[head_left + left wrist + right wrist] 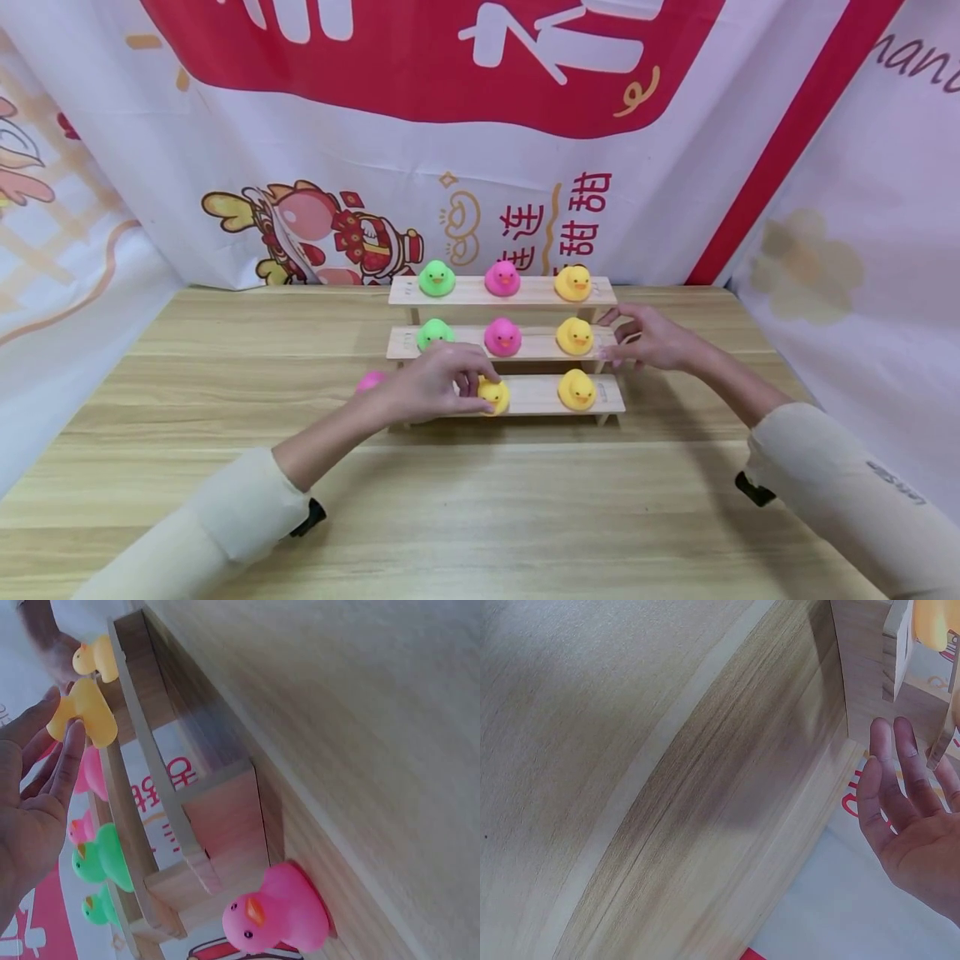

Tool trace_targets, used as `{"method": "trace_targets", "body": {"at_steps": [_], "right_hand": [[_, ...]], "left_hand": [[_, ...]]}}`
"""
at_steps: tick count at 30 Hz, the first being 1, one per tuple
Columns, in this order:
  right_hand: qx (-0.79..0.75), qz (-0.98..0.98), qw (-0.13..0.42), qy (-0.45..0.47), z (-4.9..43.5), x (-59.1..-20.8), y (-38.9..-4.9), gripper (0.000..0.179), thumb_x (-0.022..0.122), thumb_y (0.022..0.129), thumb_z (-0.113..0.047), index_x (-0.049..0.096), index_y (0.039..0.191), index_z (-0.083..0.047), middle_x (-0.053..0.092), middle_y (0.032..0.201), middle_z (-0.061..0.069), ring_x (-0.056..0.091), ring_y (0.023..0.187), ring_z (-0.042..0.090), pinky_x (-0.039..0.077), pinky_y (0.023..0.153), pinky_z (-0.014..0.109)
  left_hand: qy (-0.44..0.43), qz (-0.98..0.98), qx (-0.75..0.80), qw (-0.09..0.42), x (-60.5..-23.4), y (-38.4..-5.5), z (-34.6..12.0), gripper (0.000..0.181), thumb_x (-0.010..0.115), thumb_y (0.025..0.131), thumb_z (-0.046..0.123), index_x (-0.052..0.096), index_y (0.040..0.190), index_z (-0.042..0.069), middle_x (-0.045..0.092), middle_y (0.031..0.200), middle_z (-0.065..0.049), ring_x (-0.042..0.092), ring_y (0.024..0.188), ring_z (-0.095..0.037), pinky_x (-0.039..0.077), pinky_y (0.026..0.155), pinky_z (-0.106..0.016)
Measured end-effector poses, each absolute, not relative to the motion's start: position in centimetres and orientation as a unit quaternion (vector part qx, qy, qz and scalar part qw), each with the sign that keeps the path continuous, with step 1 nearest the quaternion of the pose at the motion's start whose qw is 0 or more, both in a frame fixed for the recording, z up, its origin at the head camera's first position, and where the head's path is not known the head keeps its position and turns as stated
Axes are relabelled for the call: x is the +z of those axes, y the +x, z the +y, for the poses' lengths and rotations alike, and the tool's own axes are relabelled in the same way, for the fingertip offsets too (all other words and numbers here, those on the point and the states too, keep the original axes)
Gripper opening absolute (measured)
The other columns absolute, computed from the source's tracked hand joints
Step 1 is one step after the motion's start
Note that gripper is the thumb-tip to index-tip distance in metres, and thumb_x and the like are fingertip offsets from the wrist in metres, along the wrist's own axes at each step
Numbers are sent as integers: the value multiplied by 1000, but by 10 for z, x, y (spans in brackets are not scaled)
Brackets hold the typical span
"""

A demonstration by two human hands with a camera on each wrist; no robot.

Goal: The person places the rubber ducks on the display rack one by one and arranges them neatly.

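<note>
At the centre of the head view, the left hand (435, 387) pinches a small yellow rubber duck (495, 393) on the lowest step of the three-tier wooden shelf (540, 398). The right hand (651, 337), fingers spread, touches the shelf's right end, mid-right in the frame. A pink rubber duck (279, 909) sits on the tabletop at lower left of the shelf.

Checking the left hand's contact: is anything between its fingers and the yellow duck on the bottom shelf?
Nothing visible. The left hand already has its fingertips on the yellow duck, which sits on the bottom shelf.
</note>
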State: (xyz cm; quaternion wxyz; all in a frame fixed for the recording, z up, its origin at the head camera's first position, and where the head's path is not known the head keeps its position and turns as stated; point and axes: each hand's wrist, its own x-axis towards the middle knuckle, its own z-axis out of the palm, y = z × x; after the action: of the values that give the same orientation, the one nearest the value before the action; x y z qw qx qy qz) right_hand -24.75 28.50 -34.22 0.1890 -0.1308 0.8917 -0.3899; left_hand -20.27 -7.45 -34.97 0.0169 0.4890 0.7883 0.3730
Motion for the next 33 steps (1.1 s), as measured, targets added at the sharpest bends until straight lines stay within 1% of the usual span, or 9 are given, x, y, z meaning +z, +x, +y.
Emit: {"method": "trace_targets", "body": {"at_steps": [6,12,21,26,33], "right_hand": [[-392,890,191,-130,286,-342,-248,52,77,96,-19,47,132,4,73,90,16,69,85,31,61,69,48],[-394,891,191,-122,285,-342,-247,55,78,95,-21,48,133,3,73,92,14,69,87,32,61,70,47],[-396,888,184,-143,286,-343,-247,51,77,96,-18,48,132,4,72,86,18,69,82,31,60,63,46],[-398,888,190,-133,285,-342,-248,54,78,95,-22,48,133,2,74,89,15,70,84,31,60,65,46],[-399,887,191,-133,286,-343,-247,54,78,95,-21,48,133,4,74,89,15,70,85,32,60,65,46]], "left_hand": [[475,808,349,11,-353,-204,-64,22,85,87,10,75,104,2,73,96,-5,62,74,-8,57,69,-19],[468,811,351,18,-360,-206,-57,22,85,86,9,75,104,1,72,95,-5,63,72,-11,57,67,-20],[465,820,334,6,-362,-205,-51,23,87,85,11,76,104,2,70,93,-3,60,70,-10,53,63,-17],[459,824,332,7,-361,-205,-51,23,87,85,11,76,104,3,69,93,-2,58,70,-9,53,62,-18],[456,825,335,16,-364,-206,-50,23,86,86,10,75,106,2,68,94,-3,59,71,-12,54,65,-18]]}}
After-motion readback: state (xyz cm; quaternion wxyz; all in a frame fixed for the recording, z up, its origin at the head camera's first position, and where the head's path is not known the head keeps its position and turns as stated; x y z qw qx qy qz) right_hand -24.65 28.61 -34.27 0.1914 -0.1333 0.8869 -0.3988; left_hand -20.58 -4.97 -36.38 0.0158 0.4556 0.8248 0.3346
